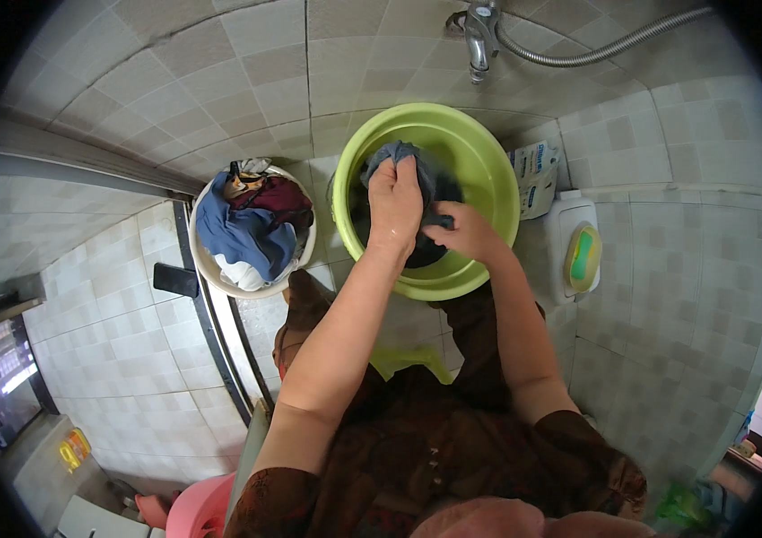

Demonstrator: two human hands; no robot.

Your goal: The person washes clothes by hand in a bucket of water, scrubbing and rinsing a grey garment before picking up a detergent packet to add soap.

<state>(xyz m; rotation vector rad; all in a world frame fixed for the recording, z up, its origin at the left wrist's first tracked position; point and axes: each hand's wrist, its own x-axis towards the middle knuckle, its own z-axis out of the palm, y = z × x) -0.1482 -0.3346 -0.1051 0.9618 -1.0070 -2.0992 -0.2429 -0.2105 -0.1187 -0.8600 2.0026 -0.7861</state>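
A lime-green plastic basin (485,155) stands in front of me against the tiled wall. Over it my left hand (394,205) grips a bunched wet-looking grey-blue cloth (399,149), fingers folded into the fabric. My right hand (465,232) is lower and to the right, inside the rim, with thumb and fingers pinching a dark fold of fabric. More dark cloth (426,252) lies in the basin beneath both hands, partly hidden by them. Whether it is one garment or several, I cannot tell.
Left of the basin is a white tub (310,259) heaped with clothes. A phone (175,280) lies by the door track. On the right are a detergent bag (537,178), a white jug (561,218) and a soap dish (583,259). A faucet (480,44) hangs above.
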